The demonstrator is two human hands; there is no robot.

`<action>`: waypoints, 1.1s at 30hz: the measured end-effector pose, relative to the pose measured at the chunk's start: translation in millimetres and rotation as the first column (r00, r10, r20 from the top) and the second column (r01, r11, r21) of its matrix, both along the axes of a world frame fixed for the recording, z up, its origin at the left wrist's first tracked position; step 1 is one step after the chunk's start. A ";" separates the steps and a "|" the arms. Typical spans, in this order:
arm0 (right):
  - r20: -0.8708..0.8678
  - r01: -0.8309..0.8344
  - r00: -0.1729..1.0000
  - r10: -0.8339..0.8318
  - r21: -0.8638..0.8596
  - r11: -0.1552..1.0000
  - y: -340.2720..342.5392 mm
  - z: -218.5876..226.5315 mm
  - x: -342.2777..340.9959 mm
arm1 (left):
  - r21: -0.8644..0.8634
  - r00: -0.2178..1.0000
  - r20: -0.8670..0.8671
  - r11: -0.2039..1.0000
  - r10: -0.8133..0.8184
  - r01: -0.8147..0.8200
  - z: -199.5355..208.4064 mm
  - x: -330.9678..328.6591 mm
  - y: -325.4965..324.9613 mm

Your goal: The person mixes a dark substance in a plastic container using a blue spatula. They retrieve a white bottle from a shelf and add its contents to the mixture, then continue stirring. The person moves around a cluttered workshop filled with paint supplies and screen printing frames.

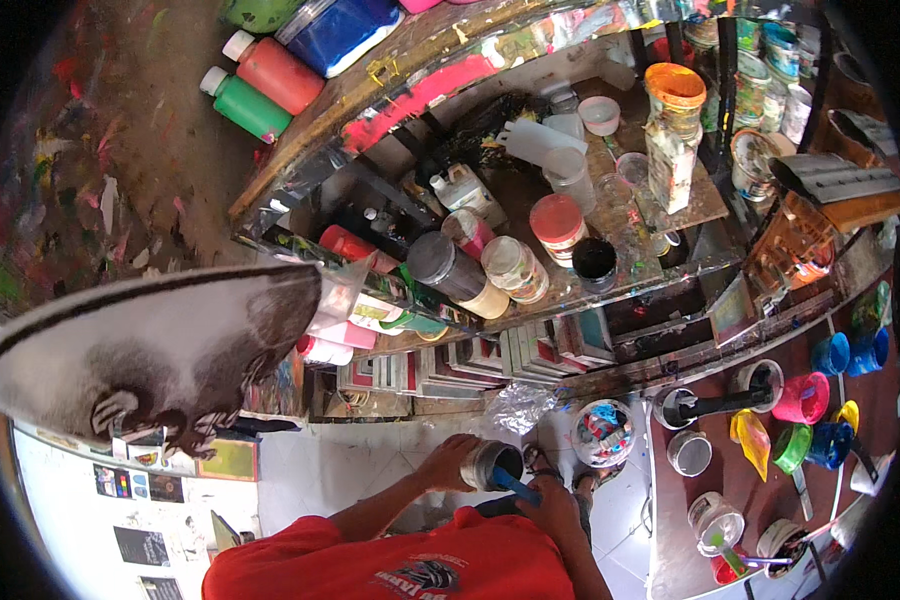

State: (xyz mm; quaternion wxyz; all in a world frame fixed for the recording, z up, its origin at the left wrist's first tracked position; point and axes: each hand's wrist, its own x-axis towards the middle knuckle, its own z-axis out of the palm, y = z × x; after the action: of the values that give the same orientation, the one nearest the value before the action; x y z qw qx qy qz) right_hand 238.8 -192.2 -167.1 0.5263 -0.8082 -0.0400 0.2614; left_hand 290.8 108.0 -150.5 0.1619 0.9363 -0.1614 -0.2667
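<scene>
My left hand (444, 462) is wrapped round the side of a small greyish paint tub (478, 464), which is tilted with its dark mouth turned to the right. The handle end of a blue spatula (513, 484) is gripped in my right hand (554, 503), and its other end reaches into the tub's mouth. What lies inside the tub looks dark and cannot be made out. Both hands are in front of my red shirt, over the white tiled floor (370, 462).
A paint-stained wooden shelf unit (610, 215) with tubs and bottles stands ahead. On the right, a brown table (625, 520) carries several colored pots. A bucket of scraps (603, 433) and crumpled clear plastic (521, 406) lie beyond my hands. A grey printed panel (160, 350) juts in at left.
</scene>
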 end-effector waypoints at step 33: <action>0.183 -0.087 0.974 0.134 -0.248 0.965 -35.8 66.3 36.3 | -0.001 0.999 -0.043 1.000 0.027 -0.027 -13.4 -3.7 -8.7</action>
State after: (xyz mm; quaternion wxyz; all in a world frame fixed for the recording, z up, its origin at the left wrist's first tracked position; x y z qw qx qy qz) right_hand 275.2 -228.0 -100.8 0.4034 -0.8839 -0.1057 0.2118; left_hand 287.1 99.3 -163.9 0.1696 0.9324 -0.1453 -0.2841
